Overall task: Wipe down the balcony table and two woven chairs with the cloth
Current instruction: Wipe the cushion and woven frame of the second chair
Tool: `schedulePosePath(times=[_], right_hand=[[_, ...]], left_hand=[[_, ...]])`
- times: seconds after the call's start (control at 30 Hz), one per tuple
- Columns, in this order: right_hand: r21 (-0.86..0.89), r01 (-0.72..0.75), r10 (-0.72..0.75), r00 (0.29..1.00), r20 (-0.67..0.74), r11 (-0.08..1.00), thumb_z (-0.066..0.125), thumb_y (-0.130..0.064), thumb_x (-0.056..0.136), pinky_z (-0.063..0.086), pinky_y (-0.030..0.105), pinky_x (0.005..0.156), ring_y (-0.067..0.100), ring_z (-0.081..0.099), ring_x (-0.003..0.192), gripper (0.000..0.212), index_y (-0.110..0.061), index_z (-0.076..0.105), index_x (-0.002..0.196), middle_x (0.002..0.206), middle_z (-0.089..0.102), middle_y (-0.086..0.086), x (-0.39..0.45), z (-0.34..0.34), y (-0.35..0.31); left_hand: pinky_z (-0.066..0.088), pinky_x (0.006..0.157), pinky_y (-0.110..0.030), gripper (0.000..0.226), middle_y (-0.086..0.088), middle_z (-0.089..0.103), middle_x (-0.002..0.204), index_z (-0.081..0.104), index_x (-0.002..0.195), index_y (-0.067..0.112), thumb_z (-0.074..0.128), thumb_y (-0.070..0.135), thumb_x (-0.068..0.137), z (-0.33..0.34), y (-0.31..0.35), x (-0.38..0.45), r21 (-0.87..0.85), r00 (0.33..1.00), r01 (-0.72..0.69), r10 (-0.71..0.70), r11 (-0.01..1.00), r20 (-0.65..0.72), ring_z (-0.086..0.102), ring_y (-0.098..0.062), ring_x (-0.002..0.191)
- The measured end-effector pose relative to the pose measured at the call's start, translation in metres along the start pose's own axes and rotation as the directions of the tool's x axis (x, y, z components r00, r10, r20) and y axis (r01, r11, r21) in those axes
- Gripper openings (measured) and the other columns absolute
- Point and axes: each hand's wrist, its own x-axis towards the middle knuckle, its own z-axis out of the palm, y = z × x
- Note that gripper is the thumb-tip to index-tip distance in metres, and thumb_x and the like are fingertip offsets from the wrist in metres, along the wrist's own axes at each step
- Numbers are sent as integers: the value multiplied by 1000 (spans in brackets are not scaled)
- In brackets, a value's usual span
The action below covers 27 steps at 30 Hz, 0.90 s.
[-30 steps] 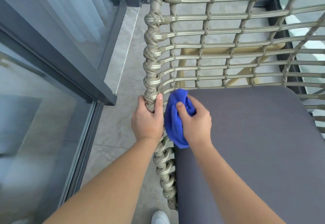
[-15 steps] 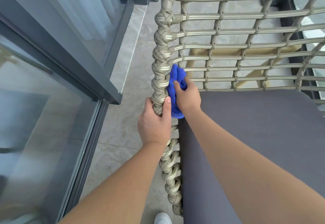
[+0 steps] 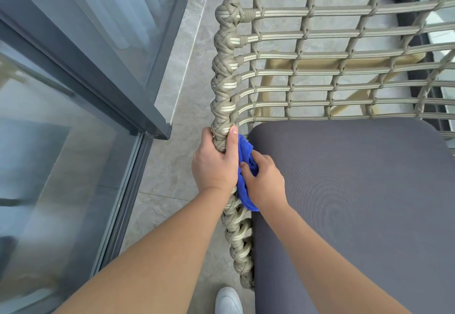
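A woven chair of beige cord fills the right half of the head view, with a dark grey seat cushion. My left hand grips the thick braided rail on the chair's left side. Just to its right, my right hand holds a bunched blue cloth against the inner face of that rail, between the rail and the cushion edge. Part of the cloth hangs below my right hand.
A dark-framed glass sliding door runs along the left, close to the chair. Grey floor tiles lie between door and chair. A light wooden frame shows through the chair's woven back. My white shoe is at the bottom.
My right hand has brought the cloth down the inner side of the rail, from above my left hand to beside and below it. My left hand keeps its grip on the rail.
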Motion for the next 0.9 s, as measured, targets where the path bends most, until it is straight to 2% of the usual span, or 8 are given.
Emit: schedulePosePath(times=[0.2,0.27,0.37,0.53,0.63,0.73,0.9], right_hand=[[52,-29,29,1000,-1,998,54,-36,104,40,26,81,7,57,89,23,-26,63,123,118,58,-14,-37,-1,11],[75,-43,43,999,-1,996,55,-36,104,38,18,75,2,56,85,21,-30,63,122,115,57,-18,-51,-1,17],[116,-60,60,998,0,991,56,-34,104,38,5,71,-11,54,93,18,-31,63,121,113,56,-21,-67,2,25],[127,-66,65,998,8,990,55,-35,105,39,5,69,-12,53,92,18,-29,63,120,114,55,-22,-65,4,25],[120,-69,68,998,19,990,54,-35,105,39,6,67,-7,56,85,17,-27,62,117,116,54,-21,-63,4,25],[103,-79,76,997,30,992,51,-37,106,37,9,64,-1,56,77,19,-26,61,118,117,53,-20,-61,4,25],[106,-77,74,997,38,991,50,-38,106,34,8,64,-3,55,78,22,-27,60,122,119,51,-21,-61,4,27]], left_hand=[[46,69,-34,45,14,64,75,55,93,29,45,73,89,0,-1,-1,-2,1000,-2,2,1000,0,61,-17,77],[50,70,-37,48,13,65,76,55,93,29,42,75,87,0,-1,0,-4,1000,-5,5,1000,1,62,-17,78],[53,73,-40,48,12,66,77,55,94,30,42,76,87,0,-3,0,-2,1000,-7,7,1000,3,63,-18,79],[54,76,-42,48,13,66,80,56,97,31,41,76,87,1,-4,1,-4,1000,-16,16,1000,0,64,-19,82],[53,78,-39,51,14,66,82,58,101,29,42,75,87,1,-4,2,-9,1000,-18,18,1000,-6,64,-20,84],[49,76,-35,45,18,62,79,59,104,28,46,69,92,2,-5,1,-7,1000,-21,21,1000,-8,63,-19,84],[48,77,-36,40,19,60,79,59,105,27,49,65,96,2,-5,0,-8,1000,-18,17,1000,-4,61,-19,84]])
